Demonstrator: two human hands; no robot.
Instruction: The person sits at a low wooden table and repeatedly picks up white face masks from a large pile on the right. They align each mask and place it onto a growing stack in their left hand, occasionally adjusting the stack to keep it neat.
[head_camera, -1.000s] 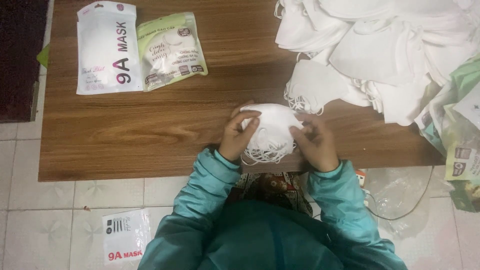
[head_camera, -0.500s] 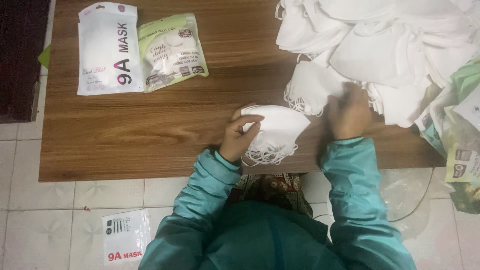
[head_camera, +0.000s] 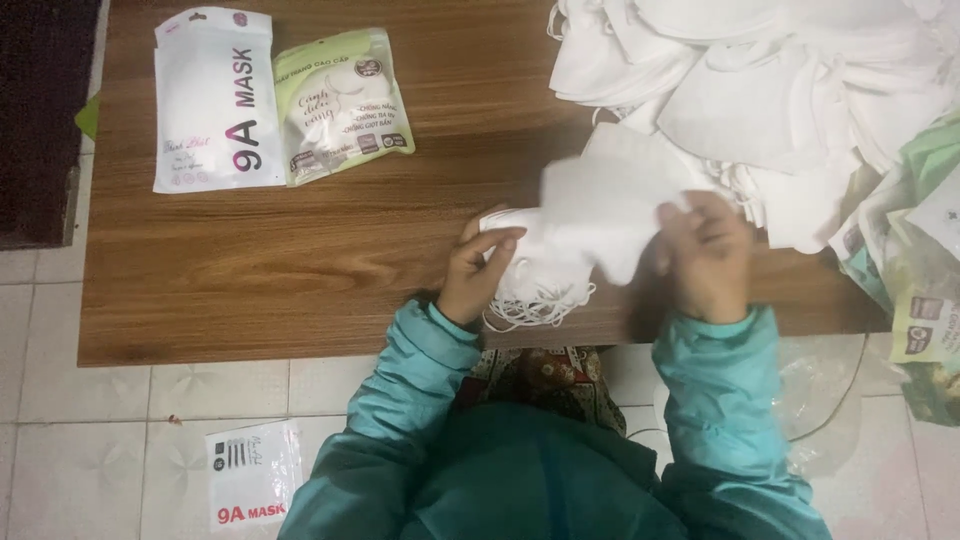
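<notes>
The left hand (head_camera: 478, 272) presses down on a small stack of white masks (head_camera: 530, 270) at the near edge of the table (head_camera: 300, 270). The right hand (head_camera: 705, 255) pinches one blurred white mask (head_camera: 610, 200) just above the stack. These masks look light, soft and floppy, so the folded edge seems a better place to hold than the thin ear loops.

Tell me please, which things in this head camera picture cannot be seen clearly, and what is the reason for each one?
- White mask in the right hand: motion-blurred, so its shape and ear loops are unclear.
- Stack of masks under the left hand: the count is hidden by the hand and the blurred mask.
- Pile of white masks: cut off by the top and right edges.
- Packets at the right edge: cut off, partly overlapped.
</notes>
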